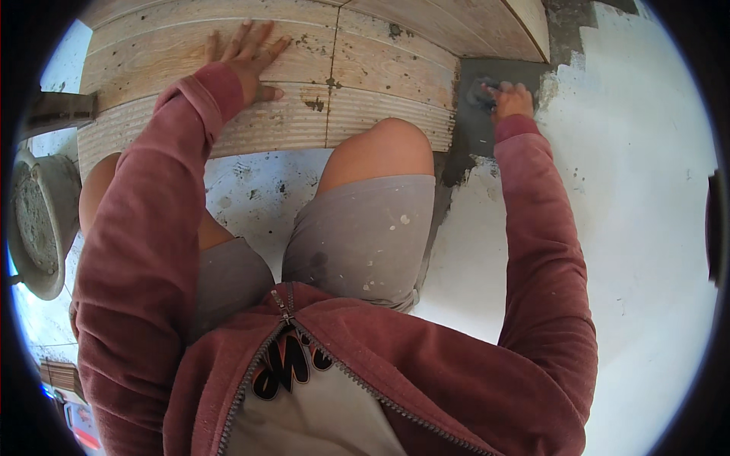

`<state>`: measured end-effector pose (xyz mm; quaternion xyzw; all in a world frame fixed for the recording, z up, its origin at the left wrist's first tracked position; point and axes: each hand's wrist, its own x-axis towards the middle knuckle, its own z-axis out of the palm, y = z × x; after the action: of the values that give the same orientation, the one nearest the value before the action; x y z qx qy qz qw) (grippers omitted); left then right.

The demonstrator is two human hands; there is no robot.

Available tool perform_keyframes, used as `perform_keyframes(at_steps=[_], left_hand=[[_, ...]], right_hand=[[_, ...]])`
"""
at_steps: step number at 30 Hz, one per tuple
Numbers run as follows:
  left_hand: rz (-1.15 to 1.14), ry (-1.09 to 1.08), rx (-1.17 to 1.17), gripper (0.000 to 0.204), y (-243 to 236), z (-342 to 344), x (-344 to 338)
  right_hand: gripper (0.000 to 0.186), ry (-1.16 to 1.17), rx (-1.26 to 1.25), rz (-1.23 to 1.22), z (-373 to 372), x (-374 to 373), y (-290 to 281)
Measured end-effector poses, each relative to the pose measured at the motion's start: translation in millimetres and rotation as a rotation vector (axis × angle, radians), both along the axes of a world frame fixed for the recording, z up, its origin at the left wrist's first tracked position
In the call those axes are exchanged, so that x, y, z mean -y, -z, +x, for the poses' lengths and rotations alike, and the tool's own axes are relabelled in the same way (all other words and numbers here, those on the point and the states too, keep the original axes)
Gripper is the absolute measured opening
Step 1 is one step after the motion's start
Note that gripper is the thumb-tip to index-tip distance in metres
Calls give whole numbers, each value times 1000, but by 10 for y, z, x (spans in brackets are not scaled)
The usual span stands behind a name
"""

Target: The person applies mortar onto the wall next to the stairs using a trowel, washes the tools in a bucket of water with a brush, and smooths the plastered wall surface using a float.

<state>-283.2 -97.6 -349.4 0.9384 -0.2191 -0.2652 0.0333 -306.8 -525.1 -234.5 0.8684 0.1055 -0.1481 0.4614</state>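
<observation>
Maroon jacket [437,353], smooth gray mortar [473,135], right grip [514,100] around perhaps a tool [482,92]

On the chest of my pale shirt [319,418] I note large black lettering [286,370] edged in orange, partly covered by my jacket [456,365].

The tiled step [395,45] before me looks matt and wood-grained, its edge [281,125] ribbed, with smooth, damp-looking grey mortar [475,133] right of it, a chalky white surface [639,205] farther right, a dull bucket [68,186] of grainy grey mix [35,220] to its left, and my soft cloth sleeve [144,235] partly over it.
</observation>
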Motion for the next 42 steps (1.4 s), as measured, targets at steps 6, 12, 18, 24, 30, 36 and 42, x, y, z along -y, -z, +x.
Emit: perform_keyframes(at_steps=[6, 12, 18, 24, 30, 36, 42], left_hand=[[111, -41, 62, 80, -76, 37, 55], [167, -22, 56, 78, -94, 85, 121], [176, -24, 69, 77, -90, 68, 101], [215, -20, 64, 75, -82, 92, 148], [-119, -27, -17, 80, -24, 119, -2], [-250, -28, 78, 80, -4, 36, -26], [-95, -29, -49, 80, -50, 129, 24]], right_hand=[[46, 43, -233, -8, -40, -119, -136], [46, -42, -14, 111, 250, -26, 114], [47, 50, -326, 22, 97, -61, 0], [46, -44, -67, 73, 444, 14, 183], [43, 31, -381, -48, 266, -70, 187], [46, -62, -96, 76, 555, 13, 289], [44, 82, -268, -107, 384, -80, 298]])
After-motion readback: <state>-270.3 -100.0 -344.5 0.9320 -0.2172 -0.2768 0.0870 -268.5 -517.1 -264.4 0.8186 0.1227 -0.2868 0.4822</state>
